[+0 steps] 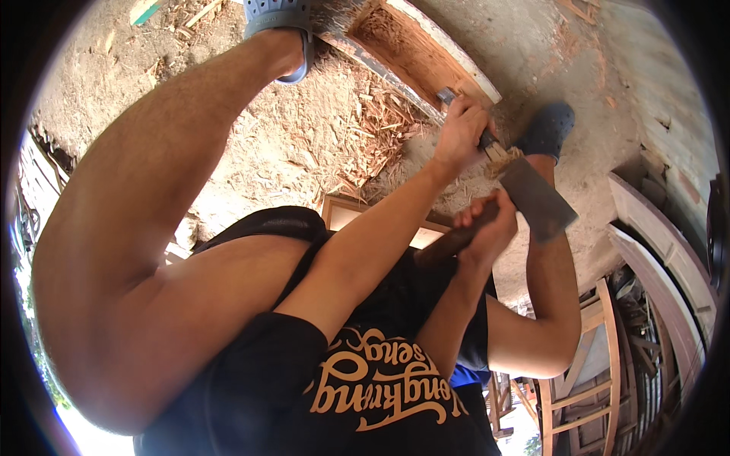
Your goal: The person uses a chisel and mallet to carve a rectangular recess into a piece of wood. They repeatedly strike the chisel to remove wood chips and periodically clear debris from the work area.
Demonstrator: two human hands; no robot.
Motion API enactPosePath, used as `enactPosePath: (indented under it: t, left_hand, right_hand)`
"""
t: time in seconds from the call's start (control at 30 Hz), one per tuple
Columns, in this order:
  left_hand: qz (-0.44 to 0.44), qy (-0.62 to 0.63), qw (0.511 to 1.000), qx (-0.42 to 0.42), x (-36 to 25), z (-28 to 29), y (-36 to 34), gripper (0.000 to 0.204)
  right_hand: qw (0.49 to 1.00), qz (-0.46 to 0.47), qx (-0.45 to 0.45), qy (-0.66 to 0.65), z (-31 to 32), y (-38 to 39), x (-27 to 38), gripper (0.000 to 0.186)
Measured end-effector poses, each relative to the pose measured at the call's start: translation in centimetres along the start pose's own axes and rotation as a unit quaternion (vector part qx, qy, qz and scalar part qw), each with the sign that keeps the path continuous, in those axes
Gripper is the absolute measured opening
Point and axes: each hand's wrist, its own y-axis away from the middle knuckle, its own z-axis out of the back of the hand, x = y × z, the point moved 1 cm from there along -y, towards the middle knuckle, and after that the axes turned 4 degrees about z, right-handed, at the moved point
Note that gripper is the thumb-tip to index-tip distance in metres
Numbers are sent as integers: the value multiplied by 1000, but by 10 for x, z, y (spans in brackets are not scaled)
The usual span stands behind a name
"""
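My left hand is wrapped around a chisel with a pale wooden handle, frayed at its butt end. The chisel's metal end points at the near end of a hollowed-out wooden piece, whose inside is rough and chipped; whether the edge touches wood I cannot tell. In my right hand is the brown handle of a mallet. The dark, blocky mallet head is right at the frayed butt of the chisel; whether they touch is unclear.
Wood chips lie scattered over the dirt floor. My feet, in blue clogs, flank the wooden piece. Wooden frames and curved boards stand at the right. Part of a wooden frame shows behind my left forearm.
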Motion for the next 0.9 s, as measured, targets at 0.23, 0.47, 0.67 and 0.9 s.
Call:
enactPosePath:
  t: [0.23, 0.47, 0.67, 0.9]
  left_hand:
    - [-38, -59, 997, 26, 15, 0, 0, 21]
    - [-41, -43, 997, 41, 14, -3, 1, 19]
    - [-49, -66, 996, 35, 17, -7, 0, 16]
    - [-52, -80, 995, 42, 17, -6, 7, 18]
  right_hand:
    - [999, -30, -13, 36, -8, -7, -7, 25]
    - [998, -62, -4, 27, -3, -6, -9, 22]
    - [999, -21, -24, -24, 3, -7, -13, 22]
    - [996, 59, -71, -13, 7, -11, -14, 22]
